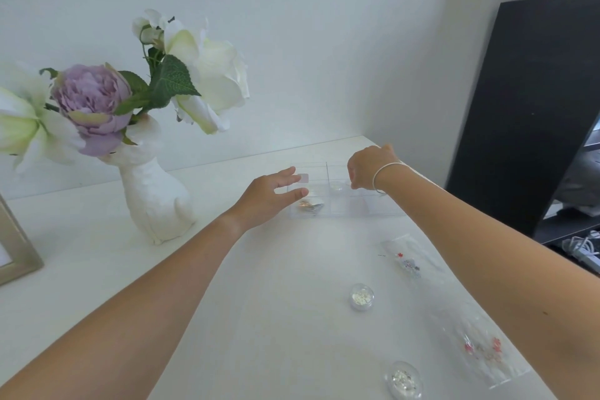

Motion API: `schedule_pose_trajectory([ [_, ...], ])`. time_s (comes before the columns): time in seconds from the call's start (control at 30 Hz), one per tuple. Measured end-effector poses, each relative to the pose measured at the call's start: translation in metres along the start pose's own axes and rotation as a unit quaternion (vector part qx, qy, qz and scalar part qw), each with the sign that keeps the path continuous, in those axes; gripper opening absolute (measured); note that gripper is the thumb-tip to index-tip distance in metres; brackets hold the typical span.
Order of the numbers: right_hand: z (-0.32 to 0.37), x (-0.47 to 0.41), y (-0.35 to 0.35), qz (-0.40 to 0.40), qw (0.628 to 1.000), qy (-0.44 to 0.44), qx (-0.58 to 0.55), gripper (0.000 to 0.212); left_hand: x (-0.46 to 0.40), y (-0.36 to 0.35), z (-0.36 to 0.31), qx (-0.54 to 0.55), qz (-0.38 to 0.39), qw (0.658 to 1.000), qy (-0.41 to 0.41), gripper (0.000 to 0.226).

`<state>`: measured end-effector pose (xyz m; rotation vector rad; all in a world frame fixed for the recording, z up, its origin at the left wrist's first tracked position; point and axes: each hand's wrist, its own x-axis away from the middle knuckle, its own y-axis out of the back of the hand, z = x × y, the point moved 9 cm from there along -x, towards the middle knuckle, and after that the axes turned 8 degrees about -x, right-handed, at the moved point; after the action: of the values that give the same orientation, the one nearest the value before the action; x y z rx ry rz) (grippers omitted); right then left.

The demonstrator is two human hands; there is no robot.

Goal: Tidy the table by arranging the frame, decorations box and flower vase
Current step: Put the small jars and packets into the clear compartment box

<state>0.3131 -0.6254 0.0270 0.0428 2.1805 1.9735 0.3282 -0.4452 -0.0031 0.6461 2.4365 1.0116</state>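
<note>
A clear plastic decorations box (344, 204) with several compartments lies open at the far right of the white table (276, 269). My left hand (269, 195) hovers at its left end, fingers apart, holding nothing. Over the box's right half my right hand (370, 170) points down with fingers curled; whether it holds anything is hidden. A white vase (156, 198) with purple and white flowers stands to the left. The corner of a silver frame (16, 250) shows at the left edge.
Two small round glitter jars (362, 296) (403, 378) and two clear packets of decorations (409, 261) (483, 347) lie on the table's right side. A black panel (526, 107) stands beyond the table's right edge. A white wall runs behind.
</note>
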Motion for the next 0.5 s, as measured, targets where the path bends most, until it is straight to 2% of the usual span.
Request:
schedule_pose_trajectory([
  [0.2, -0.002, 0.014, 0.018, -0.086, 0.993, 0.028, -0.074, 0.027, 0.001, 0.002, -0.002, -0.024, -0.009, 1.000, 0.000, 0.047],
  [0.4, -0.005, 0.069, 0.048, -0.144, 0.967, 0.069, -0.197, 0.017, 0.015, 0.011, -0.011, -0.044, -0.045, 0.998, -0.013, 0.043],
  [0.5, -0.005, 0.105, 0.054, -0.133, 0.942, 0.072, -0.299, 0.009, 0.030, 0.015, -0.022, -0.040, -0.063, 0.997, -0.030, 0.039],
])
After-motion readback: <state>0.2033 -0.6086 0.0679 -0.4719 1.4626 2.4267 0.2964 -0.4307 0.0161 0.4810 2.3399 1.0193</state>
